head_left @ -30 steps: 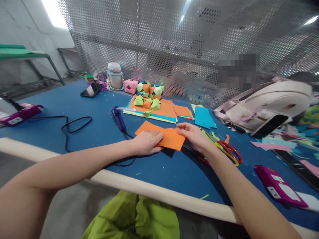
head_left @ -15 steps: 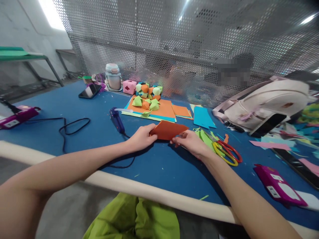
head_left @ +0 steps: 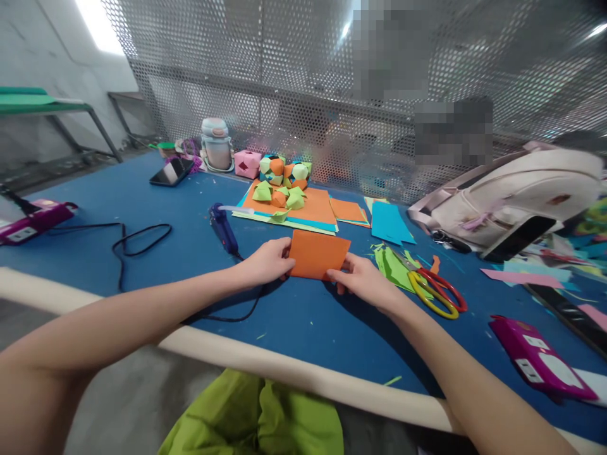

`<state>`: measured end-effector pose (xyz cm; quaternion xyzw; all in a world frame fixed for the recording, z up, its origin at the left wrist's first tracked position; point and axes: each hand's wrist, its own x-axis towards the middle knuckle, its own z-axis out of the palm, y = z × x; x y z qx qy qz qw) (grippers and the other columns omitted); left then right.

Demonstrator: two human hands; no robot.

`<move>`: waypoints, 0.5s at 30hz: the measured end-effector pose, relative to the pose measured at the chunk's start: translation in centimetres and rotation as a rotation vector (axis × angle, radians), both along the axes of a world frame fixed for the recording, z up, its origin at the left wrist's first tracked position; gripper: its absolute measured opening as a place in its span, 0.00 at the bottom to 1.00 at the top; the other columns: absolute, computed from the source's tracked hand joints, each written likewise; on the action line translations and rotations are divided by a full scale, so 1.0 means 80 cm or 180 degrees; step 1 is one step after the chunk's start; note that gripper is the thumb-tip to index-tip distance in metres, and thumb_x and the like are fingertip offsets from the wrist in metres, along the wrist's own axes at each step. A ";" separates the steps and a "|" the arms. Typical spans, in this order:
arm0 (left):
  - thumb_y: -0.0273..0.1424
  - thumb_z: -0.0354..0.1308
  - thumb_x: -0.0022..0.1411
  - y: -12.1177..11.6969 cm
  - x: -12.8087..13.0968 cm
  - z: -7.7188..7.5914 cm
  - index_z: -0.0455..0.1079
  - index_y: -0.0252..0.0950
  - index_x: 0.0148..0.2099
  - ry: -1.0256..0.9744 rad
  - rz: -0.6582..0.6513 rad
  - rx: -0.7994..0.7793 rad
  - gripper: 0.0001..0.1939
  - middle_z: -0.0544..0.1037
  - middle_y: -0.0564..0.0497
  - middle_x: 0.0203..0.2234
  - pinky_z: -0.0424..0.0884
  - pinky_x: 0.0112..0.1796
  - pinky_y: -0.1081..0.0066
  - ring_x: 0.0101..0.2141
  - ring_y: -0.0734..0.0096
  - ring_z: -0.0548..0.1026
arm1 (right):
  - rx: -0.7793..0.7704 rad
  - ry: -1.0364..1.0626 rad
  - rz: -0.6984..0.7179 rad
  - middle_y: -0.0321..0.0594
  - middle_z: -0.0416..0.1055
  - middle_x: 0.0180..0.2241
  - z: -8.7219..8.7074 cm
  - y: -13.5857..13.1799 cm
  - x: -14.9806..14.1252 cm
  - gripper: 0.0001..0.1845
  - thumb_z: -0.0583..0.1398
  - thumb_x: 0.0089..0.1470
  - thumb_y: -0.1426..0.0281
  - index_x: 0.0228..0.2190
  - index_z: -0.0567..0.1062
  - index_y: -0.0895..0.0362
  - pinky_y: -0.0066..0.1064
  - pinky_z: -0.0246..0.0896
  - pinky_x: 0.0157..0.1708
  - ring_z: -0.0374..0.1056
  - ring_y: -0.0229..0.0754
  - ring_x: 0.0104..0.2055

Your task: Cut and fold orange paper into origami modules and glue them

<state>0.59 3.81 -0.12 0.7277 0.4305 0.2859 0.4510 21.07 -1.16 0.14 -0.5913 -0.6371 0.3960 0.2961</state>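
Note:
A folded orange paper (head_left: 317, 254) is held upright a little above the blue table (head_left: 142, 208), its flat face toward me. My left hand (head_left: 265, 262) pinches its left edge. My right hand (head_left: 358, 278) pinches its lower right edge. Just right of my right hand lie green paper scraps (head_left: 391, 265) and scissors with red and yellow handles (head_left: 434, 287). A blue glue gun (head_left: 222, 226) lies left of the paper, its black cord running under my left forearm.
Paper sheets (head_left: 310, 205) with several folded shapes (head_left: 282, 183) lie behind. A bottle (head_left: 215, 144), a pink box (head_left: 247, 163) and a phone (head_left: 171, 170) stand at the back left. A pale bag (head_left: 512, 196) and magenta devices (head_left: 535, 357) (head_left: 33, 218) flank the area. A mesh screen (head_left: 303, 82) closes off the back.
The orange sheet lay flat under both hands; it has been folded over and lifted, and now stands smaller and upright between both pinching hands.

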 end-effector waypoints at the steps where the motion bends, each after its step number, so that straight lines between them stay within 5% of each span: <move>1: 0.21 0.51 0.48 0.001 0.000 -0.001 0.66 0.32 0.35 0.0043 -0.0036 -0.0124 0.10 0.74 0.53 0.25 0.68 0.21 0.76 0.21 0.76 0.71 | -0.0091 0.0019 -0.0013 0.35 0.71 0.27 -0.001 0.001 0.001 0.12 0.57 0.47 0.71 0.37 0.68 0.58 0.24 0.53 0.17 0.63 0.31 0.17; 11: 0.26 0.55 0.51 0.003 0.003 0.013 0.58 0.36 0.28 0.0061 0.0153 0.0089 0.06 0.63 0.60 0.17 0.65 0.17 0.77 0.16 0.79 0.65 | -0.0165 -0.0079 0.0042 0.30 0.66 0.18 -0.009 0.005 0.002 0.11 0.57 0.46 0.74 0.36 0.68 0.57 0.22 0.51 0.15 0.62 0.32 0.16; 15: 0.23 0.52 0.52 0.009 0.003 0.009 0.58 0.35 0.26 0.0100 0.0130 -0.0168 0.06 0.64 0.59 0.15 0.62 0.16 0.79 0.14 0.80 0.65 | -0.0227 -0.0173 0.0019 0.35 0.72 0.27 -0.003 0.002 0.004 0.17 0.57 0.47 0.71 0.42 0.67 0.57 0.23 0.53 0.15 0.63 0.32 0.16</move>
